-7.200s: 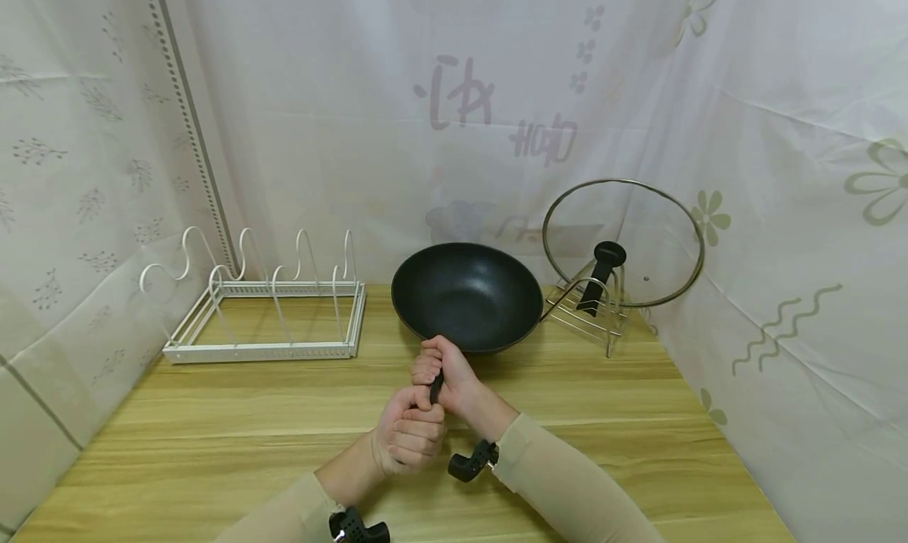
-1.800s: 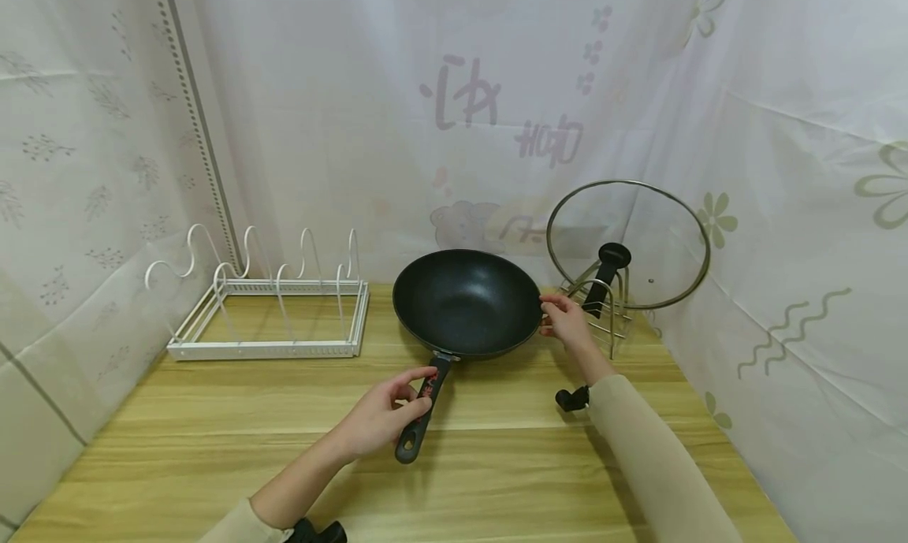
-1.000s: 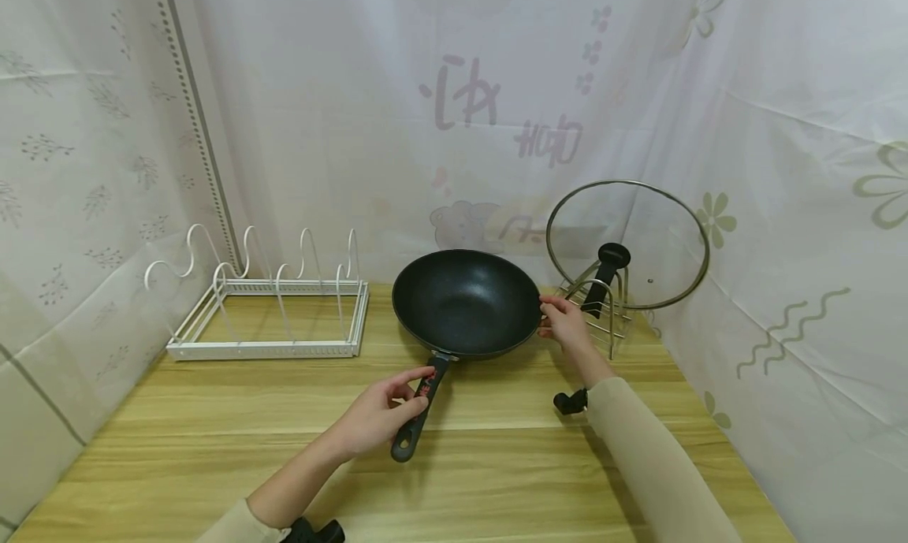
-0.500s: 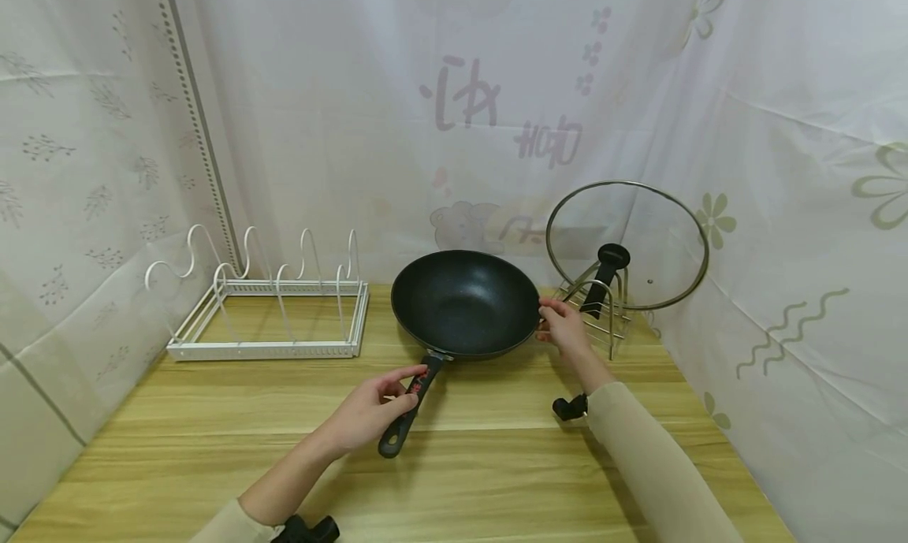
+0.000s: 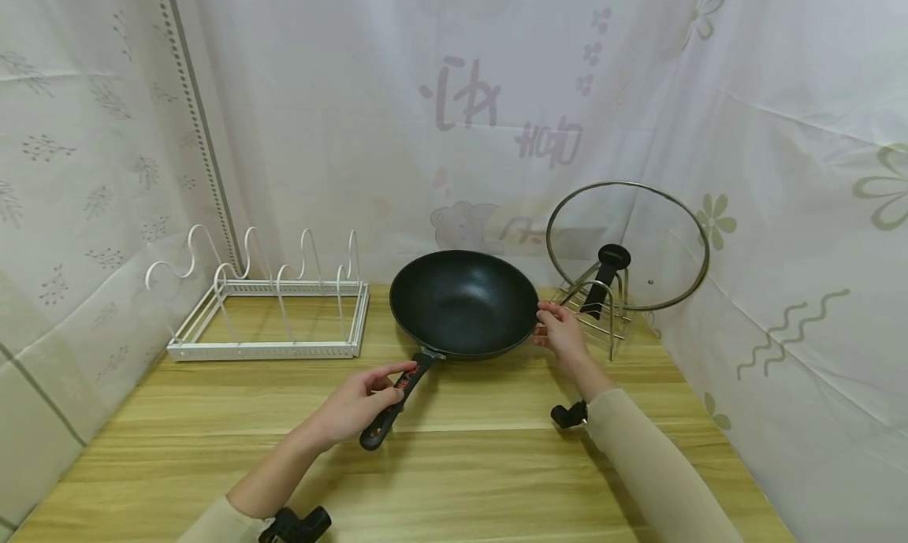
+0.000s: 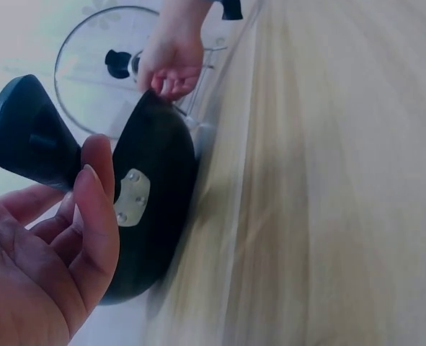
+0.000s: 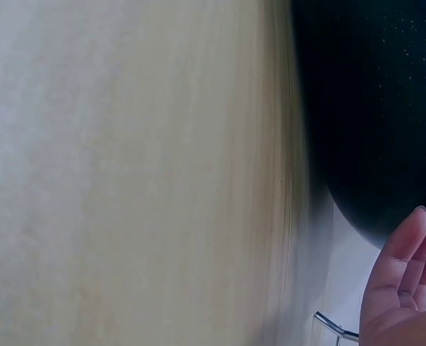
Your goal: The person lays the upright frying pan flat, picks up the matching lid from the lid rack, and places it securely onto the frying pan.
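A black wok stands on the wooden table, its opening up and its handle pointing to the front left. My left hand pinches this handle between thumb and fingers, near its middle. At the wok's right edge, my right hand holds the rim with thumb and fingertips. In the left wrist view, the curled left fingers lie against the handle, and the silver riveted bracket shows on the wok's side. The right wrist view has the right fingers at the wok's dark outer wall.
To the left stands a white wire rack with several upright loops. A glass lid with a black knob leans in a small metal stand, close to the right hand. Printed cloth hangs behind the table.
Earlier both hands gripped the handle together; then the right hand went to the rim. Over the last second the handle has swung left with my left hand, turning the wok slightly.
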Demonstrator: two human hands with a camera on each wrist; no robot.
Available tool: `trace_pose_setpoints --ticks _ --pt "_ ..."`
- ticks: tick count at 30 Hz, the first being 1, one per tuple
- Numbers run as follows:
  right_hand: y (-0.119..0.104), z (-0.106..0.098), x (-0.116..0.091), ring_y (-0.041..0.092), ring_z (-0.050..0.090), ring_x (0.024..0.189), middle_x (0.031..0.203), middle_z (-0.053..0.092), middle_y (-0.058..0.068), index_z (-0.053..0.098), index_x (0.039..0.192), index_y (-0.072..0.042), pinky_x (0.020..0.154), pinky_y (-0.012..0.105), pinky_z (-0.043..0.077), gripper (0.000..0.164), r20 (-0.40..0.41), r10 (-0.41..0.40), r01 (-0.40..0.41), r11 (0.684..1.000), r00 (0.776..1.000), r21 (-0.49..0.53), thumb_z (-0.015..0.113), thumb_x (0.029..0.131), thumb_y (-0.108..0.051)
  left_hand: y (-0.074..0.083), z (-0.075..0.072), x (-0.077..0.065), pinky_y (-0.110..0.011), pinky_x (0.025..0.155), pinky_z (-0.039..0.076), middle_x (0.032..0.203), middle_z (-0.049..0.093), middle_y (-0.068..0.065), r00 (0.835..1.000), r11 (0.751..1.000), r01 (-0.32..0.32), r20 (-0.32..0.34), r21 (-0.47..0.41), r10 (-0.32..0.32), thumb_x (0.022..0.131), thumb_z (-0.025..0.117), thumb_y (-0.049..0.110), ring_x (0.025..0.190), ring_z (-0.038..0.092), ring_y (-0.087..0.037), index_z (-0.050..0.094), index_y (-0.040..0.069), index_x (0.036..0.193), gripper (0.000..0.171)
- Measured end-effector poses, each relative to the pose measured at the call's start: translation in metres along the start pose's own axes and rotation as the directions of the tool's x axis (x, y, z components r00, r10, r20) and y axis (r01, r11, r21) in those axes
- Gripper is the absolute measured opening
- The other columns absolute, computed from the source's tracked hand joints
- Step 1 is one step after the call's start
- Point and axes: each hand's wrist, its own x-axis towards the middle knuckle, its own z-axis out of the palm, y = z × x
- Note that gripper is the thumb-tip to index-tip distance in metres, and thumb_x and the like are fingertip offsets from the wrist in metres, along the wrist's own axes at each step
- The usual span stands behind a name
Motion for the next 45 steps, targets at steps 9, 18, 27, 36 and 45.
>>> trace_pose_setpoints --ticks 9,18,27,36,45 --pt "0.0 0.002 -0.006 0.011 0.061 0.075 0.111 0.055 -0.002 0.053 0.152 -0.003 0.063 0.022 0.057 0.042 0.013 0.021 -0.021 1.0 1.0 0.018 0.056 0.112 -0.017 0.0 -0.012 0.0 -0.035 0.072 0.058 0.114 0.072 -0.021 1.0 1.0 0.012 0.016 0.011 -0.012 0.11 0.061 0.02 0.088 0.067 -0.024 0.054 0.011 0.163 0.054" --pt "0.003 0.006 -0.01 0.009 0.062 0.07 0.109 0.054 0.001 0.054 0.148 0.001 0.06 0.02 0.056 0.038 0.003 -0.002 0.002 1.0 1.0 0.02 0.056 0.112 -0.012 -0.003 -0.024 0.0 -0.035 0.075 0.056 0.112 0.073 -0.022 1.0 1.0 0.021 0.021 0.018 -0.022 0.11 0.059 0.018 0.092 0.068 -0.028 0.055 0.01 0.162 0.053" --pt "0.005 0.009 -0.016 0.011 0.062 0.072 0.111 0.055 0.001 0.053 0.146 -0.002 0.061 0.021 0.056 0.036 0.007 0.008 -0.008 1.0 1.0 0.021 0.056 0.112 -0.013 -0.004 -0.036 0.002 -0.033 0.063 0.055 0.103 0.071 -0.019 0.998 0.999 0.033 0.045 -0.013 -0.032 0.111 0.058 0.015 0.077 0.065 -0.024 0.053 0.007 0.162 0.052" --pt "0.004 0.01 -0.024 0.011 0.064 0.074 0.113 0.052 0.001 0.052 0.149 -0.004 0.062 0.021 0.057 0.039 0.006 0.033 -0.033 0.998 0.999 0.045 0.058 0.113 -0.017 -0.003 -0.046 0.003 -0.035 0.064 0.054 0.105 0.071 -0.021 0.997 0.998 0.06 0.041 0.004 -0.06 0.111 0.057 0.016 0.073 0.064 -0.025 0.054 0.01 0.162 0.052" --pt "0.005 0.011 -0.032 0.01 0.061 0.07 0.112 0.054 0.002 0.049 0.151 0.0 0.061 0.021 0.056 0.041 0.023 0.033 -0.034 0.998 0.999 0.048 0.056 0.113 -0.015 -0.009 -0.06 0.006 -0.035 0.066 0.054 0.108 0.07 -0.023 0.997 0.998 0.068 0.048 -0.007 -0.067 0.111 0.052 0.016 0.075 0.062 -0.026 0.054 0.009 0.162 0.052"
